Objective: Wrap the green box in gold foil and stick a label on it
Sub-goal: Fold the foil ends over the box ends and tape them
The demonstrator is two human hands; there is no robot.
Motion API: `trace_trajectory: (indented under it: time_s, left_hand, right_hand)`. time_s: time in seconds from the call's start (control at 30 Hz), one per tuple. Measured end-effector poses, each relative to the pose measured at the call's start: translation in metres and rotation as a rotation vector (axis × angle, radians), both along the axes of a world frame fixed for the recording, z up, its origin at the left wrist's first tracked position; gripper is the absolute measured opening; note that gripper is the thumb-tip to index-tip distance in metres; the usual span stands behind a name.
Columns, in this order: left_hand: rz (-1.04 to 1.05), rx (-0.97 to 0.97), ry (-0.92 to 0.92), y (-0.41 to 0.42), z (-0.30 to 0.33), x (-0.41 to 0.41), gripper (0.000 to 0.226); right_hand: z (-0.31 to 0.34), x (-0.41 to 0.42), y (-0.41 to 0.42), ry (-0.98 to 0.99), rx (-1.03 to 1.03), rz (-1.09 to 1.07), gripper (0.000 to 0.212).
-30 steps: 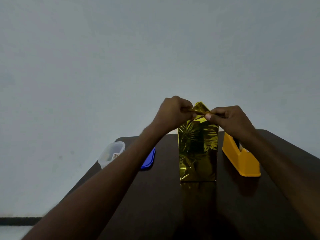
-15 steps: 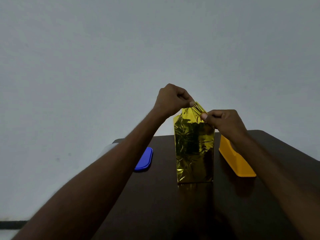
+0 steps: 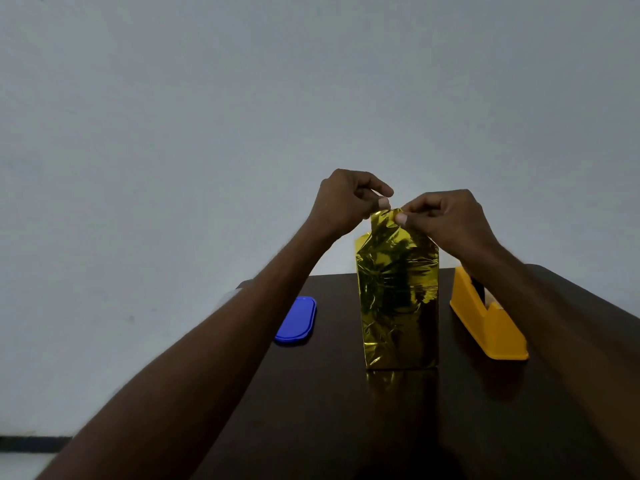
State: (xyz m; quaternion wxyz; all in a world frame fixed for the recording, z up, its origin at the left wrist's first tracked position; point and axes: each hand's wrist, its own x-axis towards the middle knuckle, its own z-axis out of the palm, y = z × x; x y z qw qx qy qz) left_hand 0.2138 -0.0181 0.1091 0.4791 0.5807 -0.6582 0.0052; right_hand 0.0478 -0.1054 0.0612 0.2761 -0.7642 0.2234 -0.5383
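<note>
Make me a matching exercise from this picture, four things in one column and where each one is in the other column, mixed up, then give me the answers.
Things
1. gold foil
2. blue lid
3. yellow tape dispenser
4. right hand

Places
A. lying flat on the table, left of the wrapped box
B. pinching the top edge of the foil from the right side
C. wrapped round the upright box in the middle of the table
D. standing on the table, right of the wrapped box

Pairs: 1-C, 2-A, 3-D, 4-B
</note>
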Motion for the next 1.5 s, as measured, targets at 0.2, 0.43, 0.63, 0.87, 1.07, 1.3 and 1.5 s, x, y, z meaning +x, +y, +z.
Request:
trace_trajectory:
  time_s: [0.2, 0.43, 0.63, 0.87, 1.07, 1.3, 1.5]
  left_hand:
    - [0.161, -0.148, -0.091, 0.021, 0.006, 0.006, 0.007]
    - [0.206, -0.081, -0.168, 0.026, -0.014, 0.007, 0.002]
    - [0.129, 0.034, -0.125, 0.02, -0.013, 0.011, 0.006]
    - [0.073, 0.089, -0.114, 0.018, -0.013, 0.01, 0.012]
    - [0.051, 0.11, -0.07, 0.014, -0.012, 0.009, 0.011]
    - [-0.018, 0.161, -0.003, 0.009, -0.011, 0.015, 0.014]
    - [-0.035, 0.157, -0.007, 0.002, -0.012, 0.017, 0.014]
  right_hand:
    - [0.015, 0.009, 0.0, 0.097, -0.095, 0.028, 0.011]
    - [0.017, 0.011, 0.0, 0.103, -0.085, 0.046, 0.009]
    - [0.019, 0.01, 0.002, 0.117, -0.098, 0.058, 0.004]
    - [0.018, 0.009, 0.002, 0.123, -0.102, 0.069, 0.004]
    - [0.019, 0.007, 0.002, 0.127, -0.113, 0.081, 0.003]
    - [0.02, -0.011, -0.008, 0.102, -0.026, 0.049, 0.027]
    - [0.005, -0.028, -0.018, 0.257, 0.032, 0.093, 0.022]
